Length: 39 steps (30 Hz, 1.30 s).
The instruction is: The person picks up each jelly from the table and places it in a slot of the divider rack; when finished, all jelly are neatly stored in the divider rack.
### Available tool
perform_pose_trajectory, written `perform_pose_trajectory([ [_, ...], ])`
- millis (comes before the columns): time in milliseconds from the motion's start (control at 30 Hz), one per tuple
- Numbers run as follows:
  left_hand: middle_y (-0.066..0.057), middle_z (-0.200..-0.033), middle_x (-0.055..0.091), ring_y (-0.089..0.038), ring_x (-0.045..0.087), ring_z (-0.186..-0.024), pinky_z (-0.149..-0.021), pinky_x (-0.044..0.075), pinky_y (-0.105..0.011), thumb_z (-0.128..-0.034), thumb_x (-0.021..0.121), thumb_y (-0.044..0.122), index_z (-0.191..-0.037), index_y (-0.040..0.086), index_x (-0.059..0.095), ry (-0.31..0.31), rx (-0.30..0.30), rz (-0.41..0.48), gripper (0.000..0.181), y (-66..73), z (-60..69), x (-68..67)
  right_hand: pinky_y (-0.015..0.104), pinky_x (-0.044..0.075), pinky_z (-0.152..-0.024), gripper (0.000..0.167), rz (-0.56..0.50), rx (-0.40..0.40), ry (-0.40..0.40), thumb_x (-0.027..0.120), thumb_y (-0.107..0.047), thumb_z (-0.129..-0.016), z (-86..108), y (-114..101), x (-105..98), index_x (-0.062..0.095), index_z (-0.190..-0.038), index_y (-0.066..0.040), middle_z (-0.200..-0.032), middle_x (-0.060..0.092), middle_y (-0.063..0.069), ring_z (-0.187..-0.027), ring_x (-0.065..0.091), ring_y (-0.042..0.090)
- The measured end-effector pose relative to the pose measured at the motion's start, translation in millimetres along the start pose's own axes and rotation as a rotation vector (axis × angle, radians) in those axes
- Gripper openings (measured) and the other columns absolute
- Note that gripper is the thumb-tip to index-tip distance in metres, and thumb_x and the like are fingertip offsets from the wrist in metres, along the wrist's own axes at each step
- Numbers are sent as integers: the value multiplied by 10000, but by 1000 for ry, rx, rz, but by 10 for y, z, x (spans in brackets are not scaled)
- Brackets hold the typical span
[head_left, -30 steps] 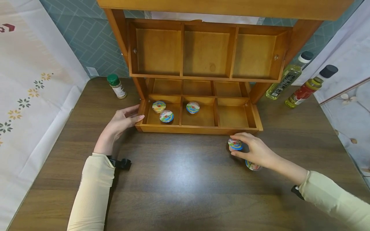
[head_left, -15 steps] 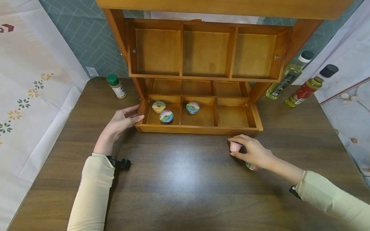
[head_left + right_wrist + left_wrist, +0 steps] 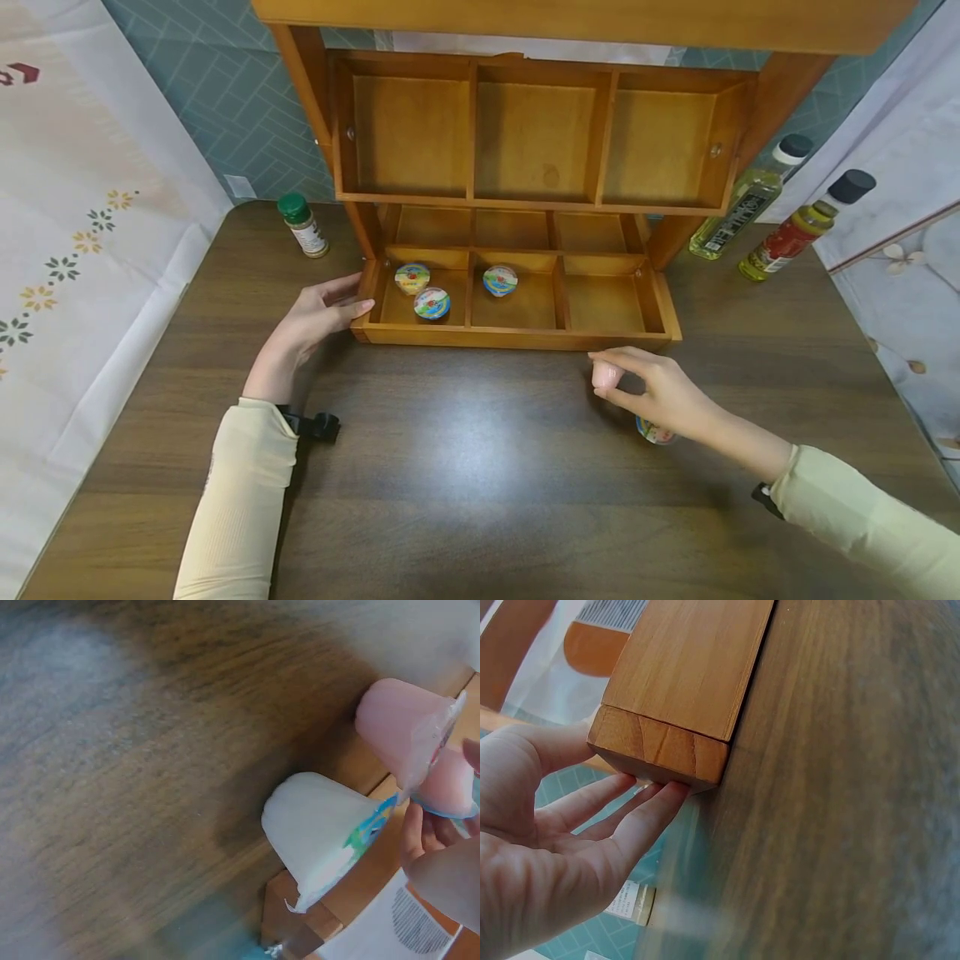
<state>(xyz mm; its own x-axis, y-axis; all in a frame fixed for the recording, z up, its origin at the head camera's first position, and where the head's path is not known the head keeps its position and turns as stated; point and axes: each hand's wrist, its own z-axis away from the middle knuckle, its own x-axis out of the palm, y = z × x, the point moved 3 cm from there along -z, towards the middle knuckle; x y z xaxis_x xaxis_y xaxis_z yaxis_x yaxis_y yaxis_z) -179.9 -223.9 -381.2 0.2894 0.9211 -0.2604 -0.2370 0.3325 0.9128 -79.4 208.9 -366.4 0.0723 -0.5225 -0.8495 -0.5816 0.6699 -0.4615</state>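
Note:
In the head view my right hand [image 3: 663, 387] pinches a pink jelly cup [image 3: 606, 374] between thumb and fingers, just before the drawer's right front corner. Two more jelly cups stand under that hand: a pink one [image 3: 401, 727] and a white one [image 3: 322, 825], both closer to the right wrist camera. My left hand [image 3: 322, 315] grips the left front corner of the wooden drawer [image 3: 517, 337], thumb on one face and fingers on another. Inside the left compartment lie a yellow-lidded cup [image 3: 412, 277] and a blue-lidded cup [image 3: 432, 303]. One blue-lidded cup [image 3: 500, 280] is in the middle compartment.
An upper wooden tray [image 3: 536, 137] with three compartments sits above the drawer within the wooden rack. A green-capped spice jar [image 3: 303, 225] stands at left. Two oil bottles, one green-labelled dark [image 3: 738, 208] and one red-labelled [image 3: 795, 237], stand at right on the brown table [image 3: 465, 517].
The jelly cup in my right hand has turned, from its printed lid showing to its pink body showing, and shifted slightly left. My left hand and the cups in the drawer stay put.

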Motion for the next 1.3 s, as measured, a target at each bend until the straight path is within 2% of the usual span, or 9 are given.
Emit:
perform_pose_trajectory([
  [100, -145, -1491, 299, -257, 384, -1292, -869, 447, -181, -889, 642, 279, -1478, 94, 266, 2, -2, 2, 723, -2, 2, -9, 375, 541, -720, 490, -22, -15, 45, 769, -61, -741, -20, -15, -28, 623, -1209, -73, -1096, 677, 75, -912, 657, 198],
  [200, -148, -1487, 308, -254, 384, -1294, -891, 445, -195, -884, 649, 283, -1476, 87, 267, 3, -1, 6, 731, -5, -4, -9, 349, 543, -736, 489, -103, 40, 32, 752, -63, -768, -25, -18, -31, 609, -1234, -92, -1131, 666, 79, -933, 646, 161],
  [367, -150, -1481, 321, -252, 383, -1300, -934, 438, -243, -879, 656, 282, -1471, 76, 279, 6, 4, 1, 731, 1, -9, -11, 259, 533, -767, 458, -475, 183, -54, 662, -12, -846, -40, -38, -14, 548, -1289, -27, -1245, 581, 185, -998, 599, 65],
  [467, -146, -1478, 327, -252, 388, -1296, -938, 437, -254, -881, 655, 280, -1469, 75, 285, 7, 7, -5, 725, -1, -11, -16, 213, 506, -812, 449, -556, 168, -48, 649, 16, -847, -103, -88, -33, 549, -1284, -13, -1257, 567, 191, -1023, 575, 44],
  [700, -134, -1485, 320, -261, 396, -1286, -864, 451, -184, -886, 646, 292, -1470, 83, 288, -2, 15, -18, 716, -6, -5, -20, 184, 473, -825, 458, -315, 18, 33, 733, -49, -792, -437, -220, -130, 619, -1232, -104, -1198, 607, 42, -1057, 556, 99],
  [833, -133, -1481, 326, -257, 405, -1279, -940, 441, -271, -886, 647, 283, -1467, 84, 295, 8, 15, -22, 707, -8, -13, -19, 255, 490, -754, 442, -217, -4, 46, 757, -117, -781, -738, -187, -135, 642, -1208, -116, -1157, 630, 30, -1018, 575, 137],
  [967, -147, -1480, 327, -272, 393, -1293, -1020, 378, -404, -891, 641, 248, -1464, 66, 294, 10, 28, -15, 695, -5, -18, -1, 358, 509, -711, 451, -145, 12, 16, 763, -166, -782, -1019, -80, -61, 641, -1214, -118, -1130, 638, 71, -932, 597, 174],
  [1100, -153, -1490, 305, -285, 372, -1314, -1045, 340, -427, -897, 632, 208, -1463, 46, 285, -1, 37, -4, 683, 5, -23, 20, 387, 518, -710, 470, -107, 40, -29, 762, -178, -786, -1209, 3, 34, 628, -1231, -106, -1110, 634, 112, -852, 602, 213],
  [1300, -145, -1487, 317, -283, 397, -1305, -1027, 364, -428, -896, 635, 213, -1465, 65, 291, 7, 22, -16, 681, -8, -26, -2, 392, 517, -801, 463, -71, 9, -114, 756, -147, -786, -1361, -8, 166, 625, -1221, -55, -1167, 602, 164, -999, 598, 288],
])
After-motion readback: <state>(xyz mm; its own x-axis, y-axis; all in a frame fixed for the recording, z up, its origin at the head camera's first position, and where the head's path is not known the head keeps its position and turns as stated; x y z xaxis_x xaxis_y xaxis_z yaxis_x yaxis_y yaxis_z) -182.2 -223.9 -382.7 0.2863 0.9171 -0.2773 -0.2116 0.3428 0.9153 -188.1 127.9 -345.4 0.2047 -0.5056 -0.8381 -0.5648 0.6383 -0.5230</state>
